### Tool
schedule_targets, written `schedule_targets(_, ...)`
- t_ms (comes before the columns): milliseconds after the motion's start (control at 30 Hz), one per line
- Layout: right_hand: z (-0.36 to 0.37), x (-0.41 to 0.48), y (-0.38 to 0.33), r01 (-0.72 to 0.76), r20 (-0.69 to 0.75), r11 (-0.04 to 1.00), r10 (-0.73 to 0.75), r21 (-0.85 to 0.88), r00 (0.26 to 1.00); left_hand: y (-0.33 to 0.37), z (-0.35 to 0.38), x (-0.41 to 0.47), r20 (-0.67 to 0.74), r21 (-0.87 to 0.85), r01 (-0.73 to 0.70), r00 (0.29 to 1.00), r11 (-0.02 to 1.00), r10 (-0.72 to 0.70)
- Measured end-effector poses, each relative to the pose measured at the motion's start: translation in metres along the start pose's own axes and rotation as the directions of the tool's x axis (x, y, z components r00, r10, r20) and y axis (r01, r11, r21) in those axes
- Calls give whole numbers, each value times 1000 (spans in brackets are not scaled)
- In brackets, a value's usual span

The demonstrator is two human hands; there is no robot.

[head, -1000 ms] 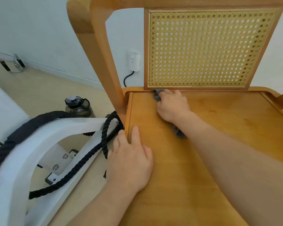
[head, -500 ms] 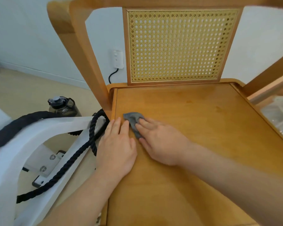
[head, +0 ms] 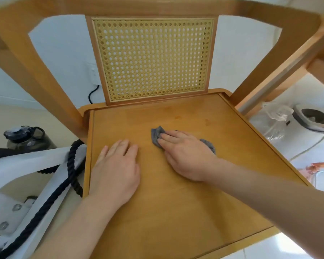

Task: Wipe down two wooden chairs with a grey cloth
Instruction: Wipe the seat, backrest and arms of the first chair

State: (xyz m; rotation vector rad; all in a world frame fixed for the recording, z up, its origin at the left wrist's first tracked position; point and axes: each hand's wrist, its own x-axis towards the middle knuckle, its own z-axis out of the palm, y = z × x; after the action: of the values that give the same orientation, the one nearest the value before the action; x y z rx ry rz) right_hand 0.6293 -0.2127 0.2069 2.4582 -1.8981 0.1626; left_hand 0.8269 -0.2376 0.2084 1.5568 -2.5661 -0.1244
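The chair (head: 45,90) fills the frame, and its seat (head: 176,212) now sits centred in view rather than off to the right. The left hand (head: 116,171) lies flat and relaxed on the seat at centre left, gripping nothing. It has come a little inward from the seat's left edge, where it braced a second ago. The right hand (head: 185,154) presses the cloth (head: 156,135) to the wood with straight fingers, not clenched round it. Grey fabric shows ahead of the fingertips and again behind the palm. A second ago the cloth was in the seat's back left corner, under the cane panel (head: 153,58). Half a second ago it was beside the left hand, and now it is mid-seat. The left strip looks covered; the right half, the frame and the second chair likely remain.
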Motion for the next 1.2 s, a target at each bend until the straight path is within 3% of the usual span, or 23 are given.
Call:
schedule_targets(100, -1, -18, 23, 17, -31, 1000, -18, -20, 999, 18, 8, 10, 59, -56, 27, 998, 998, -24)
schedule_targets(233, -13, -61, 89, -308, -31, 951, 307, -40, 951, 19, 11, 12, 88, -54, 43, 995, 998, -38)
schedule_targets(400, -16, -32, 96, -601, -20, 791, 607, 113, 795, 21, 9, 12, 79, -78, 53, 996, 996, -47)
schedule_targets(467, -12, -9, 78, -585, 57, 799, 583, 143, 810, 21, 10, 11, 76, -85, 58, 996, 995, -52)
schedule_targets(600, -5, -9, 43, -276, 110, 951, 262, 140, 959, 23, 8, 12, 85, -89, 78, 994, 993, -71)
schedule_targets(667, -18, -27, 69, -342, 97, 936, 334, 83, 938, 23, 7, 12, 83, -92, 82, 994, 992, -75)
schedule_targets(767, -30, -48, 123, -632, 144, 772, 619, 67, 772, 23, 7, 15, 76, -83, 83, 994, 993, -76)
schedule_targets(800, -31, -46, 129, -669, 160, 737, 652, 95, 741, 23, 7, 15, 76, -81, 84, 994, 993, -78)
schedule_targets(867, -29, -30, 114, -622, 181, 767, 597, 157, 782, 25, 7, 14, 79, -78, 91, 993, 993, -85)
schedule_targets(967, -25, -9, 64, -455, 259, 856, 395, 244, 882, 26, 6, 14, 81, -80, 97, 993, 992, -90)
schedule_targets(1067, -29, -9, 26, -321, 317, 885, 214, 338, 924, 25, 7, 15, 79, -81, 105, 992, 991, -99)
schedule_targets(1200, -44, -33, 22, -355, 135, 725, 345, 590, 929, 28, 4, 12, 86, -88, 113, 991, 990, -105)
